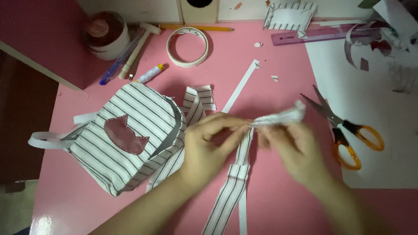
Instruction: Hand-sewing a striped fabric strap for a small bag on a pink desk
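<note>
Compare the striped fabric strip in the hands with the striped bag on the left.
The striped strip is long and narrow; the striped bag is wide and boxy. The strip is pinched at its bunched upper end by the left hand and right hand; the bag lies untouched on the pink table. The bag carries a dark red cat-shaped patch; the strip is plain. Both look like the same white, dark-striped cloth.

A home craft and sewing corner, by the look of it. A pink worktop [278, 204] carries a small striped fabric bag [130, 135]; above the bag lie a roll of tape [187, 46], a thread spool [149, 73] and pens, and well to its right orange-handled scissors [348, 135] on white paper.
</note>
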